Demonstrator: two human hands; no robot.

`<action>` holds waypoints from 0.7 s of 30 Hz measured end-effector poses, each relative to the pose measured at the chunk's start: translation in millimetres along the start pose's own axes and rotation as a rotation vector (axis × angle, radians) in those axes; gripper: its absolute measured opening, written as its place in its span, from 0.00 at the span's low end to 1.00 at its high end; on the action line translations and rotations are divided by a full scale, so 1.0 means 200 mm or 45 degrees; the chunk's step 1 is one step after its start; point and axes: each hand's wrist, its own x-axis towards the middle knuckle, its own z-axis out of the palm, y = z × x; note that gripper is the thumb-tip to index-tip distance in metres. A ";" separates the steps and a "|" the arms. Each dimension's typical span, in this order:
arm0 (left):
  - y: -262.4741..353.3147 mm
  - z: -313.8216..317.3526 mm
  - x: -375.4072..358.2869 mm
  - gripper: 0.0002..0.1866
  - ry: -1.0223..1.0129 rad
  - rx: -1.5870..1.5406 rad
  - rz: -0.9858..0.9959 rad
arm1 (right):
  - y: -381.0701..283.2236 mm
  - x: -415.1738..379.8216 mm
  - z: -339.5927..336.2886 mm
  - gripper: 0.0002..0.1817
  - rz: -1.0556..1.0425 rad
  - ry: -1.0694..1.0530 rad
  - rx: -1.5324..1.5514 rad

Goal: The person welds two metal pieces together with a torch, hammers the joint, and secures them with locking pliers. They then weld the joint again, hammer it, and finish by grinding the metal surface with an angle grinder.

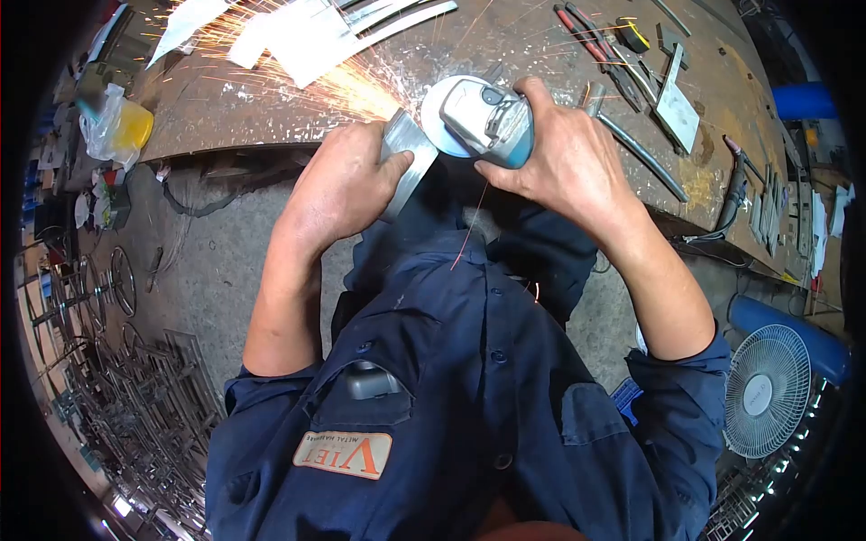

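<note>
My left hand [347,180] grips a flat grey metal piece [408,162], the thumb on its face and the fingers behind it. In my right hand [568,162] is an angle grinder [492,117], held by its body with the thumb on the near side. The grinder's pale round disc [439,117] meets the upper right edge of the metal piece. Orange sparks [361,90] spray from there to the upper left, over white sheets [298,41] on the workbench [262,108].
Red-handled pliers [595,45], a tape measure [633,36], a metal square [677,108] and a rod [642,155] lie on the bench at right. A plastic bag with a yellow container [131,126] hangs at the left edge. A fan [767,391] stands at lower right.
</note>
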 end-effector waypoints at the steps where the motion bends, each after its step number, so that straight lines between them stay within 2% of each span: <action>1: 0.01 0.00 0.00 0.21 -0.001 0.031 -0.012 | 0.00 0.00 0.00 0.36 0.016 -0.016 0.002; 5: 0.02 -0.01 0.00 0.23 -0.017 0.045 -0.054 | -0.01 0.00 -0.01 0.35 0.017 -0.017 -0.020; 7: 0.01 -0.01 0.00 0.22 -0.009 0.043 -0.043 | -0.03 0.00 -0.03 0.43 0.125 -0.144 -0.035; 11: 0.02 -0.01 0.00 0.22 0.001 0.020 -0.048 | -0.01 0.01 -0.02 0.43 0.125 -0.119 -0.054; 17: 0.01 -0.01 0.00 0.23 0.016 0.074 -0.014 | 0.02 0.02 0.00 0.42 0.101 -0.030 -0.023; 19: -0.01 0.00 0.00 0.23 0.014 0.052 -0.023 | 0.03 0.02 0.00 0.35 0.053 0.063 -0.101; 21: -0.01 0.00 0.00 0.23 0.011 0.032 -0.032 | 0.03 0.02 0.00 0.35 0.046 0.064 -0.093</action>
